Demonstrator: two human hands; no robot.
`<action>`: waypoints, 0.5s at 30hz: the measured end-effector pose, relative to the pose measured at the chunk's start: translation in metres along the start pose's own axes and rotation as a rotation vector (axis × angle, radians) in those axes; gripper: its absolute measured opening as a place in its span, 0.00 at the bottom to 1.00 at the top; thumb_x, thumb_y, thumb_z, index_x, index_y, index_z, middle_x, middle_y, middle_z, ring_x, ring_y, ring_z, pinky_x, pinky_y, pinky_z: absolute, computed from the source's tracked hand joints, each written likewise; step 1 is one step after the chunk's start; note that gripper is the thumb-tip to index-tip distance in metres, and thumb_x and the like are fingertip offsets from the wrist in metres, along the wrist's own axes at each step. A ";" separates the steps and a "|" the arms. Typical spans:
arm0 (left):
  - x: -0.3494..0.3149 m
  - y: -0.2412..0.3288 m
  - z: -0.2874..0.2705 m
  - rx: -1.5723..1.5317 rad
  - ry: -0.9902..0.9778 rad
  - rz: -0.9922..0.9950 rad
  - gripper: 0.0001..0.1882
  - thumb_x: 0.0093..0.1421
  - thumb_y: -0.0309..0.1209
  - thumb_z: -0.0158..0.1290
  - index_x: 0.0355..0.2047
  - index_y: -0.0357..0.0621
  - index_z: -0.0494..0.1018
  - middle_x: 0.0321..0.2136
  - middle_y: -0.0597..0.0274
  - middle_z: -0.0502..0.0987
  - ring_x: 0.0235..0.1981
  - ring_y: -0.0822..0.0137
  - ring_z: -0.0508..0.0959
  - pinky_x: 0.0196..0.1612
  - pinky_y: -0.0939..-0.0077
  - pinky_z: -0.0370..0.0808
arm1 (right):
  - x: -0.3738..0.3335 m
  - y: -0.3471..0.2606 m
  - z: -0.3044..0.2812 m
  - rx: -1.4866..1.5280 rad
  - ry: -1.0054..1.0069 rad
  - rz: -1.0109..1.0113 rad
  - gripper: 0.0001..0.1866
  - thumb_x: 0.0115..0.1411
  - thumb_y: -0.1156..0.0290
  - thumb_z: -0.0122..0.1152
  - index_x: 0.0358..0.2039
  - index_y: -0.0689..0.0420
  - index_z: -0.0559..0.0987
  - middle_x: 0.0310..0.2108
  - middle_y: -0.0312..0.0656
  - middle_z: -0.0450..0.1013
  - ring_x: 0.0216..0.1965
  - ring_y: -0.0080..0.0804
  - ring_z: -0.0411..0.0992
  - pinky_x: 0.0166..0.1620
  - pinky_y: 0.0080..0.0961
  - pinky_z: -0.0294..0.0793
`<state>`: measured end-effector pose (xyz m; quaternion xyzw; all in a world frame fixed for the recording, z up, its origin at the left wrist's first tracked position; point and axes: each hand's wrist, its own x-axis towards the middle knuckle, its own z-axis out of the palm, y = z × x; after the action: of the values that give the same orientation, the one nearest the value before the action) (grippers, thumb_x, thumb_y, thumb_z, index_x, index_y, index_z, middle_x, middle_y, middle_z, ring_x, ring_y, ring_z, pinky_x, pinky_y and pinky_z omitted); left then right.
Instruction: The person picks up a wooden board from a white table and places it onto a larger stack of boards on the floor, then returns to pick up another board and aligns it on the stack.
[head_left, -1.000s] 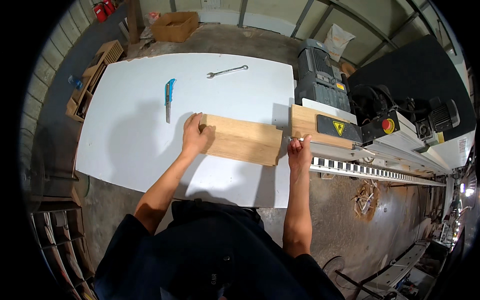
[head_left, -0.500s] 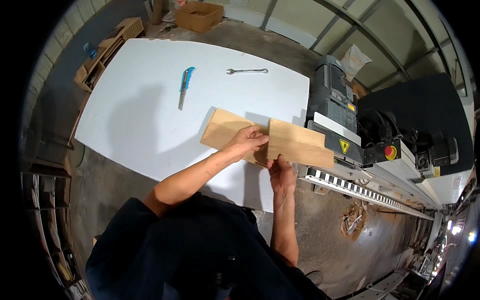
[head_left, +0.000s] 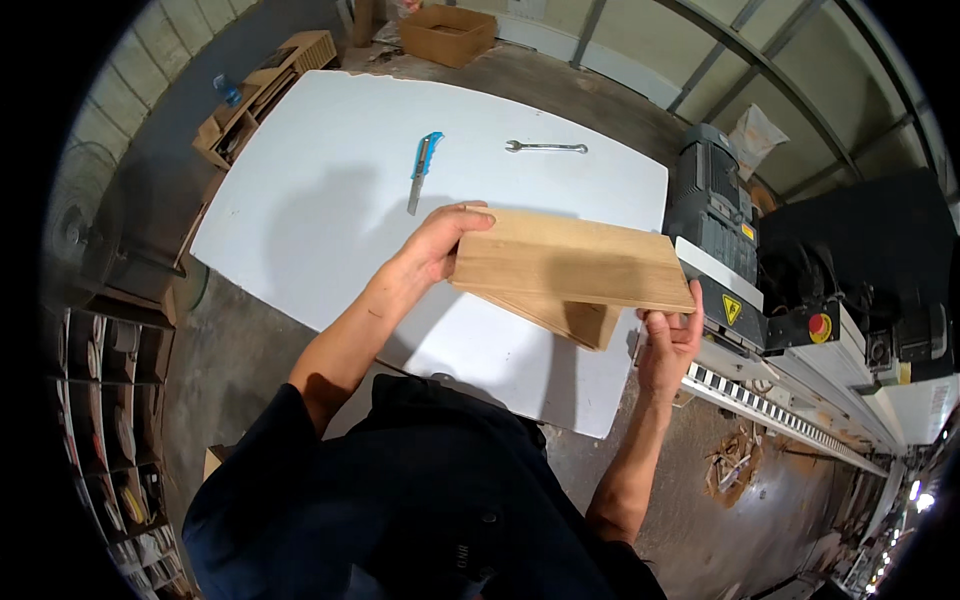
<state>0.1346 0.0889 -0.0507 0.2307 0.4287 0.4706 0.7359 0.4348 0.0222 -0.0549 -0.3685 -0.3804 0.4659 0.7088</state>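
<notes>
I hold a light wooden board [head_left: 575,262] at both ends, raised over the table. My left hand [head_left: 440,242] grips its left end, thumb on the upper face and fingers reaching round behind. At the right end my right hand [head_left: 672,345] pinches the lower corner, thumb and fingers closed on it. Beneath this board shows part of another wooden board [head_left: 590,325], mostly covered. A blue utility knife [head_left: 424,170] with its blade out lies on the white table [head_left: 300,225], beyond my left hand. Farther right on the table rests a combination wrench [head_left: 546,147].
Close by the table's right edge stands a machine with a grey motor [head_left: 708,190], a red stop button [head_left: 820,328] and a long rail [head_left: 780,418]. A cardboard box [head_left: 447,36] sits on the floor behind. Shelves [head_left: 115,400] stand at left.
My left hand has moved from between the boards to the upper board's left end. My right hand has shifted to its right end. The upper board now covers more of the lower one.
</notes>
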 end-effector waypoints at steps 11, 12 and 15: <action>-0.038 0.046 -0.024 -0.058 -0.221 0.016 0.24 0.66 0.49 0.32 0.51 0.43 0.59 0.27 0.44 0.77 0.22 0.59 0.79 0.22 0.72 0.77 | 0.024 -0.022 0.015 -0.266 -0.028 -0.180 0.09 0.57 0.72 0.59 0.36 0.63 0.76 0.34 0.35 0.72 0.33 0.19 0.68 0.40 0.17 0.67; -0.040 0.045 -0.026 -0.057 -0.222 0.018 0.24 0.66 0.49 0.32 0.51 0.43 0.59 0.27 0.44 0.77 0.22 0.59 0.79 0.22 0.72 0.77 | 0.024 -0.022 0.019 -0.259 -0.021 -0.159 0.08 0.58 0.71 0.59 0.35 0.62 0.75 0.32 0.34 0.73 0.32 0.18 0.67 0.38 0.15 0.66; -0.045 0.045 -0.033 -0.046 -0.168 0.009 0.22 0.66 0.48 0.32 0.47 0.44 0.61 0.26 0.44 0.77 0.21 0.59 0.79 0.22 0.72 0.77 | 0.026 -0.026 0.028 -0.240 0.004 -0.102 0.08 0.58 0.70 0.58 0.33 0.61 0.75 0.30 0.33 0.74 0.28 0.15 0.67 0.33 0.12 0.65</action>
<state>0.0758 0.0670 -0.0164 0.2543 0.3533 0.4627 0.7723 0.4268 0.0432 -0.0145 -0.4317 -0.4501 0.3797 0.6833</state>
